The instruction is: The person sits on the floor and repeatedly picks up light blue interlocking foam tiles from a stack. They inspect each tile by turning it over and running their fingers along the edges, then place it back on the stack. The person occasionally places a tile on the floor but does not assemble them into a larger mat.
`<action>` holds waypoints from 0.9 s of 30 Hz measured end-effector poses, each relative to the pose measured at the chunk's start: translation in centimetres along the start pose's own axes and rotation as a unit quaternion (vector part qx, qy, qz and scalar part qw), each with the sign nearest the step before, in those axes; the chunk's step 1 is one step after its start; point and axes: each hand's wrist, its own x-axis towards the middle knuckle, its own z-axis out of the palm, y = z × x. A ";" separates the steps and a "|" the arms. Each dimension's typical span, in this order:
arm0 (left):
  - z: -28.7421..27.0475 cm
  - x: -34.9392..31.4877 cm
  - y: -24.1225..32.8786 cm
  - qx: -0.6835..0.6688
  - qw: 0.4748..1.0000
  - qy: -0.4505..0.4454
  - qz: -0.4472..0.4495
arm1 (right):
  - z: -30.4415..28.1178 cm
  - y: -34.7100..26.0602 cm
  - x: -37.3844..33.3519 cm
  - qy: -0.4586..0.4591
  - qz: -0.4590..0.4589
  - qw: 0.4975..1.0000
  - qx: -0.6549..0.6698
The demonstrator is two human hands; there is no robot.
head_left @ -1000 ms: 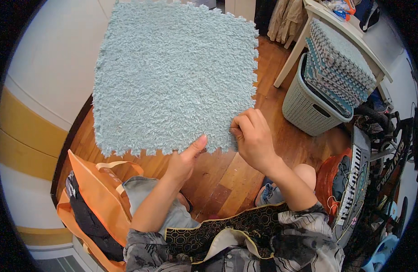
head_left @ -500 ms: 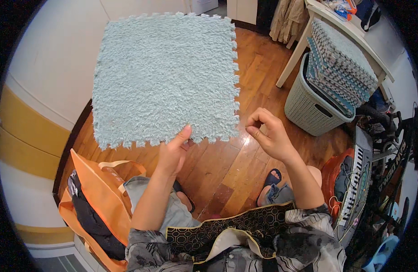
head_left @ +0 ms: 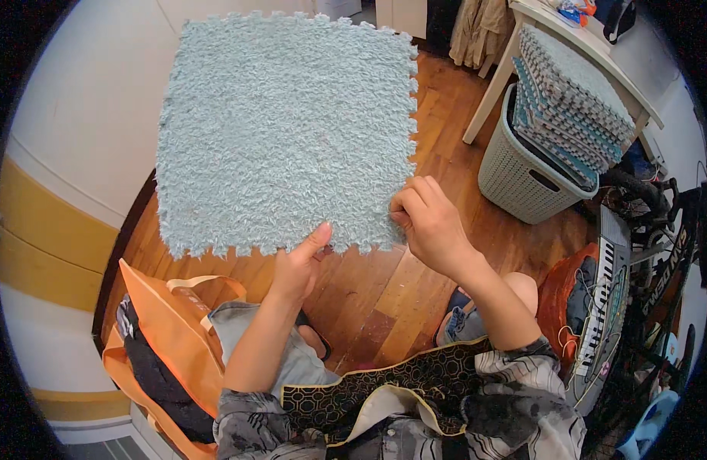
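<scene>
A square, pale blue-green plush floor mat tile (head_left: 284, 130) with notched puzzle edges is held up in front of me, pile side showing. My left hand (head_left: 301, 264) grips its near edge, thumb on top of the pile and the other fingers mostly hidden beneath. At the tile's near right corner is my right hand (head_left: 430, 222), its fingers pinched together against the fluffy edge. Whatever sits between those fingertips is too small or hidden to make out.
A grey-green laundry basket (head_left: 510, 172) at right holds a stack of similar mat tiles (head_left: 572, 100), beside a white table (head_left: 483, 100). Below it are a keyboard (head_left: 598, 307) and a bicycle (head_left: 660, 276). An orange bag (head_left: 173, 337) with dark cloth stands at left on the wooden floor (head_left: 361, 307).
My right hand has moved left from beside the tile onto its near right corner. The tile has shifted slightly right and looks a little larger. My left hand keeps its grip.
</scene>
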 end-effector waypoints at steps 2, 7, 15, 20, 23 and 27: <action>0.7 0.0 0.4 -0.004 1.000 0.015 0.013 | 0.3 0.6 -0.3 -0.007 0.031 0.995 0.100; -0.7 0.8 1.1 -0.012 1.000 0.019 0.014 | -0.8 1.7 -0.9 -0.003 0.193 0.920 0.341; 0.2 0.5 1.2 -0.053 0.998 -0.017 0.013 | 0.1 0.1 -0.5 0.050 0.209 0.957 0.197; 0.1 0.5 0.0 -0.016 0.999 0.003 0.031 | 0.5 0.3 -0.3 0.024 0.186 0.972 0.143; 0.2 0.4 0.0 0.008 0.999 0.009 0.048 | 0.6 1.2 -0.4 0.063 0.161 0.979 0.104; -0.1 0.3 -1.0 0.051 0.998 0.016 0.028 | 1.3 -1.5 0.3 0.080 0.208 0.968 0.116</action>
